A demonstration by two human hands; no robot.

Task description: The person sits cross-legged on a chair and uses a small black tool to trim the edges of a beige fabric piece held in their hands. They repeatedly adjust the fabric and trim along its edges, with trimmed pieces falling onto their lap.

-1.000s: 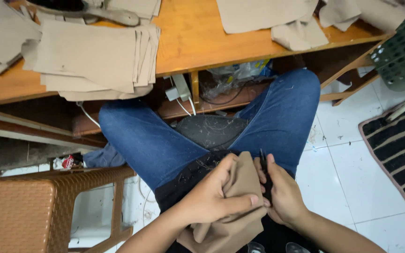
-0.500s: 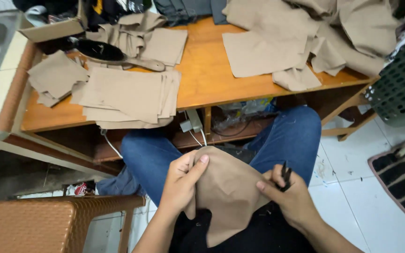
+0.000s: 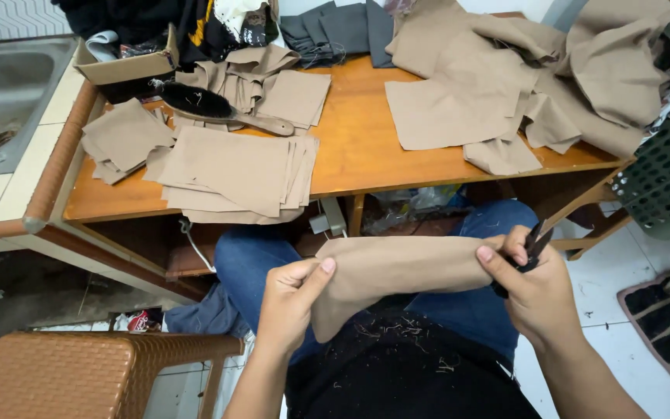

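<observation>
A tan fabric piece (image 3: pixel 397 268) is stretched flat between both hands over my lap in blue jeans. My left hand (image 3: pixel 292 299) pinches its left end with thumb on top. My right hand (image 3: pixel 529 283) pinches the right end and also holds small black thread snips (image 3: pixel 533 248) against the palm. Cut thread bits lie scattered on my dark shirt below the fabric.
The wooden table (image 3: pixel 354 151) ahead carries a stack of cut tan pieces (image 3: pixel 230 174), a black brush with wooden handle (image 3: pixel 219 109), a cardboard box (image 3: pixel 122 68) and heaps of tan cloth (image 3: pixel 521 77). A steel sink (image 3: pixel 5 93) is at left, a brown woven chair (image 3: pixel 79 376) at lower left, a green crate (image 3: pixel 668 178) at right.
The hands have unfolded the bunched fabric and pulled it out sideways into a flat strip. The view has tilted up, showing more of the table.
</observation>
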